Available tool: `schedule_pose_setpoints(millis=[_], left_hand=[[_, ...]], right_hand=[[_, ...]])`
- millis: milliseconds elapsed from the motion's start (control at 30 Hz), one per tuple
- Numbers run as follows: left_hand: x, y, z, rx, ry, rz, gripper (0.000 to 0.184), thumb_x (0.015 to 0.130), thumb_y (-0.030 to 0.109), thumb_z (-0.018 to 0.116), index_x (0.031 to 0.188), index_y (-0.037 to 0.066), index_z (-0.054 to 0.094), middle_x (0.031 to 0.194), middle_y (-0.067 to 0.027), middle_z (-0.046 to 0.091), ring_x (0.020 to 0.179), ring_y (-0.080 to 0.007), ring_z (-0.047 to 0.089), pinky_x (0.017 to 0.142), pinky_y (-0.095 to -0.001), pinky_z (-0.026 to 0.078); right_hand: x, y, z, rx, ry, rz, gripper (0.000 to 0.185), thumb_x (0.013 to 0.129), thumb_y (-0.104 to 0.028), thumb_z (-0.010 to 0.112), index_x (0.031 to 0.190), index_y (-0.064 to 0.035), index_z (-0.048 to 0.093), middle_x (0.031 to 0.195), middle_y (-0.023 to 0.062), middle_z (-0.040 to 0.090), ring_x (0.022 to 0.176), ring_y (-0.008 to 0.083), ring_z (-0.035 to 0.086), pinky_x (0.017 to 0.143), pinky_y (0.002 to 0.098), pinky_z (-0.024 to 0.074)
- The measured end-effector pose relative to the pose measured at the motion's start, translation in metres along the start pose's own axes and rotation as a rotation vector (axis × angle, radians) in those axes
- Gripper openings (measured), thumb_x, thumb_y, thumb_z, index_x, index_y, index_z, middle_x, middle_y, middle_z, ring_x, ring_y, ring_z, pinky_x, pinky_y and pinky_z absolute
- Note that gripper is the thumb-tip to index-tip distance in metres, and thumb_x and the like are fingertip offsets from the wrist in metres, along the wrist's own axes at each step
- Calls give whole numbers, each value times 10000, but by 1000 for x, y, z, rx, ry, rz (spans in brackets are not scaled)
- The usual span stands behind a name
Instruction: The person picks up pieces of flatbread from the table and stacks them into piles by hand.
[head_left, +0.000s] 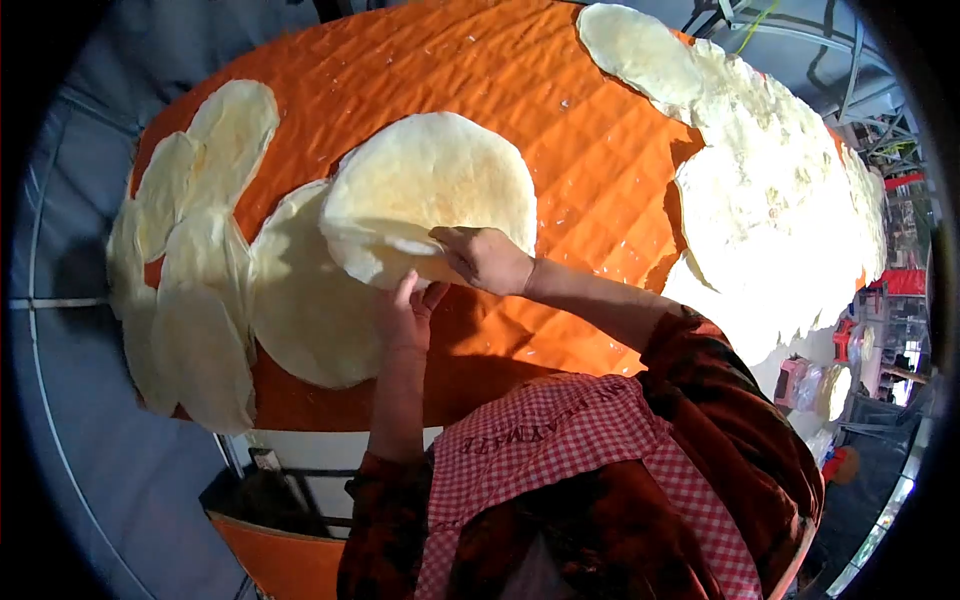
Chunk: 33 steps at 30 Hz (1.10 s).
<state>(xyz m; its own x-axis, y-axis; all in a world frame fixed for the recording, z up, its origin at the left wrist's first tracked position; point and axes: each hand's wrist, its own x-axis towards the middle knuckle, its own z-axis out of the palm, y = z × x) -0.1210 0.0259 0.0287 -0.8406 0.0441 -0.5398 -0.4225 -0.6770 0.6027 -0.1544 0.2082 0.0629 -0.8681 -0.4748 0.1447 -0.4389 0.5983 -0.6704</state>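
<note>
The large flatbread [440, 170] overlaps a paler round [310, 300] on the orange counter [590, 220]. My right hand [490, 262] pinches its near edge, fingers closed; my left hand [405, 312] is partly curled at the rim, grip unclear. I'd lift gently, avoiding tears.

Orange-covered table [590, 215] with thin round flatbreads [205, 310] overlapping at both ends, some near the middle.

Flatbreads [435, 185] left, centre, right on table [590, 190]
</note>
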Motion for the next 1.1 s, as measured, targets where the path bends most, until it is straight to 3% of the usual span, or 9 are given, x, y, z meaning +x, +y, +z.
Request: schedule_pose_setpoints(millis=[200,400,467,567,667,767,833,933,1100], left_hand=[[3,-10,-10,110,150,69,384,856,215,622,1188,39,539,1189,-115,546,1050,-243,546,809,-374,515],[0,-8,-49,128,309,-60,445,827,210,644,1238,115,504,1179,-56,559,1045,-211,543,809,-382,482],[-15,-9,-40,115,265,-25,453,826,223,651,1237,98,507,1205,-66,545,1091,-216,519,820,-366,481],[-32,-8,-27,91,229,26,452,845,198,640,1248,45,501,1243,-102,522,1120,-251,505,870,-388,473],[-46,-9,-5,157,260,35,415,887,193,592,1258,37,492,1224,-107,532,1097,-268,516,902,-409,466],[-36,-24,-56,839,-229,474,356,901,190,572,1202,10,514,1170,-108,583,1142,-231,514,929,-378,464],[-31,-25,-52,749,-207,455,370,922,233,532,1217,11,497,1177,-120,575,1153,-238,501,939,-392,449],[-57,-1,30,110,-80,71,445,950,323,466,1283,28,441,1247,-132,514,1104,-280,501,928,-436,437],[-81,-9,59,585,-75,421,289,938,215,494,1132,3,525,1197,-161,541,1062,-248,530,899,-410,448]], right_hand=[[20,3,-11,-291,0,65,244,785,-124,543,995,-30,623,803,182,640,668,347,621,601,421,502],[70,15,-174,-407,578,-96,109,771,-152,595,836,-67,619,670,177,593,607,377,596,508,439,464],[63,-22,-184,-522,322,-102,163,758,-157,609,902,-84,637,728,160,623,642,353,617,533,430,484],[45,-20,-106,-500,211,-218,296,755,-142,587,1045,-115,640,843,115,658,714,282,651,571,409,517],[2,-33,-33,-336,-53,-186,204,761,-216,574,903,-79,625,742,102,625,663,286,629,517,424,496],[-40,-24,41,-282,221,-229,220,778,-266,572,863,-71,629,701,108,604,632,292,615,524,405,491],[-36,-10,53,-305,312,-168,202,768,-241,583,864,-73,640,692,119,608,638,303,621,550,404,500],[-7,-1,11,-124,141,102,130,729,-178,612,789,-68,647,699,168,620,664,347,621,598,445,504],[10,94,-201,-113,425,190,130,700,-144,637,743,-24,660,737,230,604,593,322,560,551,400,461]])
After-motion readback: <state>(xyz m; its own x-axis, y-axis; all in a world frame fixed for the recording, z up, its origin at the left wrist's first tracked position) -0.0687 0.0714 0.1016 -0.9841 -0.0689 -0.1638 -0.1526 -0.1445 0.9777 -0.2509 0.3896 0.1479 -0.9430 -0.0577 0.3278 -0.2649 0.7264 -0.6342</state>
